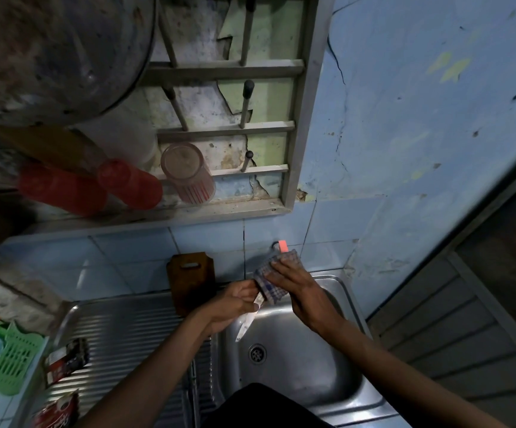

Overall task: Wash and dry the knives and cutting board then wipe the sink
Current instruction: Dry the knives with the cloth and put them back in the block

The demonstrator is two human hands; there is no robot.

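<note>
Left hand [235, 307] grips a silver-bladed knife [245, 325] above the steel sink's [347, 291] far left corner, blade angled down toward the drain; right hand [296, 285] presses a checked blue cloth [270, 285] around its upper end.

Stainless steel sink unit [347, 291], lower centre of frame: ribbed drainboard [120, 332] on left w/ dark wooden cutting board [191, 281] upright at its back edge vs tiled wall; dark red-black packets [66, 362] at its lower-left.
</note>
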